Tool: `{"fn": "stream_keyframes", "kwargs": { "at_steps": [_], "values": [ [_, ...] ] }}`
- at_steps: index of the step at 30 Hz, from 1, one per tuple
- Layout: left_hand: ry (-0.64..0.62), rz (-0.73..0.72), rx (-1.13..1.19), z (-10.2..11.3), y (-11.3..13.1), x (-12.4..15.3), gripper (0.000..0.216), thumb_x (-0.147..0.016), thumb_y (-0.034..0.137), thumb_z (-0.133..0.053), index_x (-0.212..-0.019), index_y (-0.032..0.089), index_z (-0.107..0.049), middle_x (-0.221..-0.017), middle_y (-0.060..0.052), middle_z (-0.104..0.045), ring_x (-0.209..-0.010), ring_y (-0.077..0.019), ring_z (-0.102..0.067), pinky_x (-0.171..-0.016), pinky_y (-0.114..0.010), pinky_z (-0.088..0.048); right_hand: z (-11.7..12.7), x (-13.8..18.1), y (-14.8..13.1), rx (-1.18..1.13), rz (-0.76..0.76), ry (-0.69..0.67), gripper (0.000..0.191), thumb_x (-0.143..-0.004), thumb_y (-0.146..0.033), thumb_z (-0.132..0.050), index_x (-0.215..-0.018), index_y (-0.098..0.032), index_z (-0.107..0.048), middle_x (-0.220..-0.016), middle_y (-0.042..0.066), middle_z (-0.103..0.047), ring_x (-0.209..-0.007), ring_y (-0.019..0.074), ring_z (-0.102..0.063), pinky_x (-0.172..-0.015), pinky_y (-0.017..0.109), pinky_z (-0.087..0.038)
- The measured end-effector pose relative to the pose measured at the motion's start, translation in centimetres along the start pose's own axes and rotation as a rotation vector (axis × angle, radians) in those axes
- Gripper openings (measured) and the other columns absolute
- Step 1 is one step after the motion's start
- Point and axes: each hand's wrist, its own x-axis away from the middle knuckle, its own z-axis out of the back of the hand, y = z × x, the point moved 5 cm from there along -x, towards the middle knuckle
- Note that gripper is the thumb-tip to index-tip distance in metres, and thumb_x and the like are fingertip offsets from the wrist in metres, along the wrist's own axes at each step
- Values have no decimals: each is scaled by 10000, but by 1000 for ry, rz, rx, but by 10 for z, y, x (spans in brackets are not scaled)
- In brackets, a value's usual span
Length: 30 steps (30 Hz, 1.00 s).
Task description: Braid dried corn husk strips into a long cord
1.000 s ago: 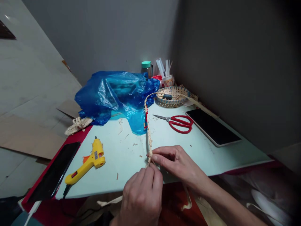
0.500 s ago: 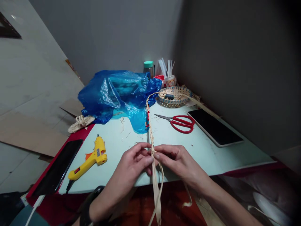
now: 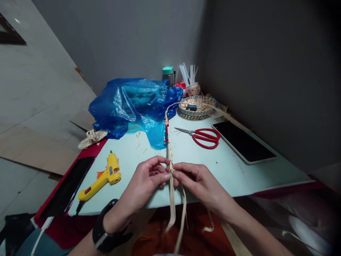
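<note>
A pale braided cord (image 3: 170,147) of flat natural fibre runs away from me over the table, with red thread around its middle part, and curves right toward a small woven basket (image 3: 198,113). My left hand (image 3: 153,174) pinches the near end of the braid between thumb and fingers. Opposite it, my right hand (image 3: 195,177) pinches the same spot, fingertips almost meeting the left ones. Below the fingers, loose fibre strands (image 3: 172,206) hang over the table edge, one set apart to the right. Some fingertips are hidden behind the cord.
Red-handled scissors (image 3: 205,138) lie right of the braid, beside a dark tablet (image 3: 243,142). At left are a yellow glue gun (image 3: 102,179) and a black phone (image 3: 69,186). Behind stand a blue plastic bag (image 3: 130,103), a green-lidded jar (image 3: 167,73) and a cup of white sticks (image 3: 193,89).
The hanging strands have spread apart, one swinging away to the right of the others. Both hands keep their pinch on the braid, and the view has shifted slightly.
</note>
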Motion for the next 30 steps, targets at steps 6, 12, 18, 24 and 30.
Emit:
{"fn": "stream_keyframes", "kwargs": {
  "at_steps": [6,12,18,24,30],
  "values": [
    [137,-336,-720,1,27,15,161,-867,164,-453,-987,207,-551,-756,1,-603,-691,-154,-551,-657,-268,-402,-1,2,0,191,-10,53,248,-926,-308,-449,-765,-178,-587,-679,-6,-604,-584,106,-501,-550,224,-353],
    [76,-592,-1071,-8,31,8,248,-819,52,-394,-923,160,-592,-876,-81,-591,-851,-224,-524,-742,-343,-401,1,1,-2,184,-17,18,259,-911,-284,-470,-693,-178,-562,-639,-16,-597,-548,98,-480,-531,226,-335],
    [143,-367,-757,-6,17,-1,202,-861,158,-445,-838,174,-645,-774,-54,-643,-685,-176,-582,-671,-300,-426,2,2,-2,139,-32,23,282,-916,-297,-470,-698,-169,-596,-668,-1,-625,-584,109,-503,-558,225,-356],
    [-23,14,98,-10,-2,8,374,-853,264,-532,-1207,160,-466,-774,-22,-642,-707,-152,-630,-706,-279,-478,-2,2,-4,23,-9,1,287,-939,-303,-431,-771,-153,-608,-742,30,-651,-710,142,-595,-677,243,-425],
    [-207,118,212,-9,-9,-4,419,-735,167,-642,-1109,148,-456,-667,20,-586,-472,-124,-571,-485,-249,-452,0,3,-4,74,-18,-37,250,-944,-291,-433,-808,-158,-593,-758,21,-650,-713,133,-591,-676,238,-416]
  ]
}}
